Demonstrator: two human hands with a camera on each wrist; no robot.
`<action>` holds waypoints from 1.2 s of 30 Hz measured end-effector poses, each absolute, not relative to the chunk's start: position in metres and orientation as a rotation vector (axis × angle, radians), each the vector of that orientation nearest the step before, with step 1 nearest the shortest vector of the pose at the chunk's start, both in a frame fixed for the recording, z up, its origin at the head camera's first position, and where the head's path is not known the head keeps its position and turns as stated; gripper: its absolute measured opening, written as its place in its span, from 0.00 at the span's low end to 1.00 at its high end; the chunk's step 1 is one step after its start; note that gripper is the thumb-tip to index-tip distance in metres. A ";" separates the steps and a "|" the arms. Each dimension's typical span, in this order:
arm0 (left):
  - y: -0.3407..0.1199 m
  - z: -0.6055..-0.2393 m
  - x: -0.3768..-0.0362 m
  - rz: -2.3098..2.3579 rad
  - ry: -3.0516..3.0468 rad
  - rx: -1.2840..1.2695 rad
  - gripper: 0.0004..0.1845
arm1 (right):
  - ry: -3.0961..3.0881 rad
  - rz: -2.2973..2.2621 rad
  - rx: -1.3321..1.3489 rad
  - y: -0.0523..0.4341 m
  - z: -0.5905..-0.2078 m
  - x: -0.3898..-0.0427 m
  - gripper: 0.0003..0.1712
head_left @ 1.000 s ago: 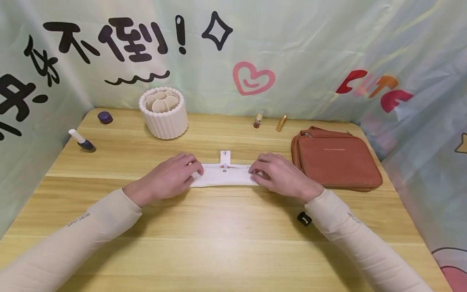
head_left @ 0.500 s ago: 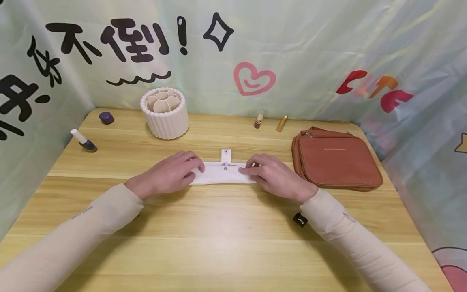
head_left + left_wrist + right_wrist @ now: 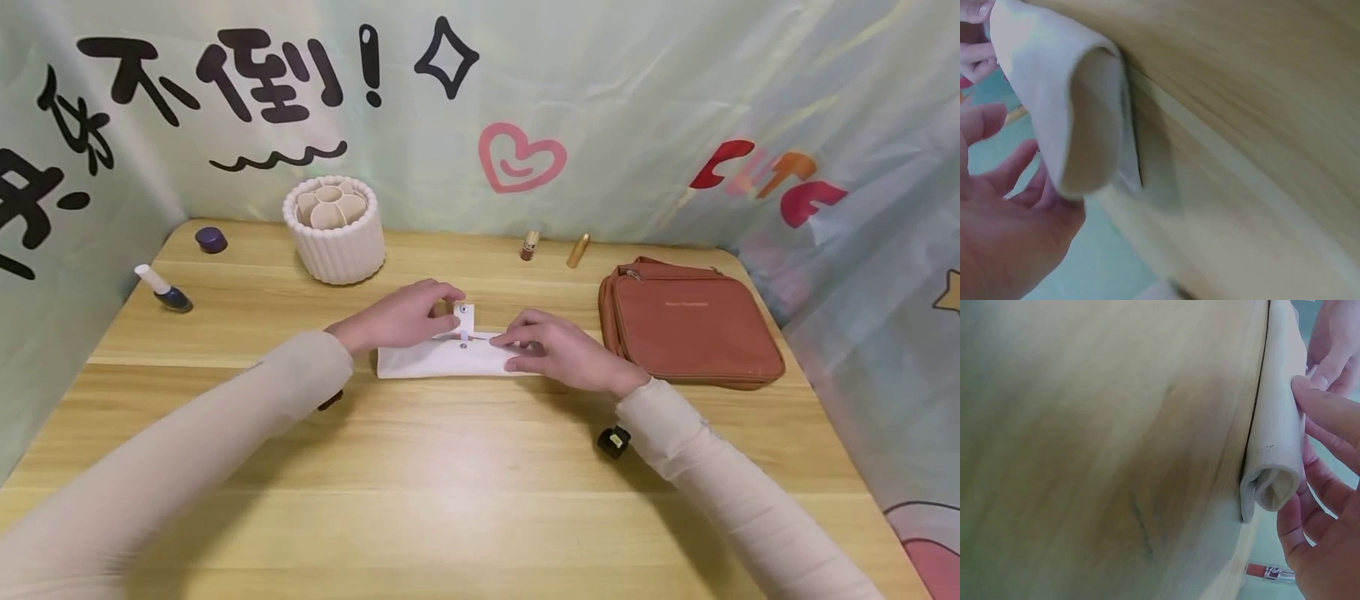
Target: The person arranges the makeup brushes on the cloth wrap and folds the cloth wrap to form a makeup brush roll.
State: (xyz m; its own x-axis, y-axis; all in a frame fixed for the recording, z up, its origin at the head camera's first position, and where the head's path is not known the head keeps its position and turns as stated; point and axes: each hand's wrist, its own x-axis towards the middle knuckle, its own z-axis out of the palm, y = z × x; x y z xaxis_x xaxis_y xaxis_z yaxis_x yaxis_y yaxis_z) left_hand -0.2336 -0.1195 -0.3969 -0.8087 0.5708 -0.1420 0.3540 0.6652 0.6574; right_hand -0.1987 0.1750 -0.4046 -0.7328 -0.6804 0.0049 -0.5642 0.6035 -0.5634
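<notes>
A white rolled-up case (image 3: 442,360) lies crosswise mid-table, with a short snap strap (image 3: 464,317) standing up from its back edge. Its rolled end shows as a loose spiral in the right wrist view. My left hand (image 3: 397,317) is over the case's left part, thumb and finger apart at the strap's left side; contact with the strap cannot be made out. My right hand (image 3: 573,354) grips the right part of the case; in the right wrist view a fingertip presses the roll's surface while other fingers curl behind it.
Along the back stand a white ribbed holder (image 3: 337,229), a small bottle (image 3: 529,246) and a gold tube (image 3: 578,250). Back left lie a purple cap (image 3: 211,240) and a dark blue nail polish bottle (image 3: 165,290). A brown zipped bag (image 3: 693,325) lies right.
My left hand has left the case's left end and moved right and back to the strap. Earlier my right hand slid slightly inward along the case, which stays in place.
</notes>
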 end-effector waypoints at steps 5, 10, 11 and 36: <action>-0.114 -0.400 -0.240 1.050 2.378 0.580 0.28 | 2.600 -0.822 -0.972 0.175 -0.404 -0.202 0.23; -0.109 -0.402 -0.238 1.146 2.360 0.542 0.18 | 2.580 -0.872 -0.945 0.175 -0.405 -0.202 0.22; -0.108 -0.403 -0.237 1.149 2.369 0.557 0.16 | 2.578 -0.882 -0.944 0.176 -0.405 -0.202 0.21; -0.117 -0.411 -0.216 1.135 2.396 0.775 0.05 | 2.585 -0.880 -0.933 0.173 -0.404 -0.199 0.21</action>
State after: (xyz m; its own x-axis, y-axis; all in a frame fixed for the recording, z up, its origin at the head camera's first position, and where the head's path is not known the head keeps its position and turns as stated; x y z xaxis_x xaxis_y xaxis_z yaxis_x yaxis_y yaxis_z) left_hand -0.2164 -0.1172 -0.4108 -0.7772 0.6215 -0.0989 0.3170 0.5225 0.7915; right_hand -0.1986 0.1731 -0.4044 -0.7621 -0.6467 -0.0326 -0.4924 0.6115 -0.6193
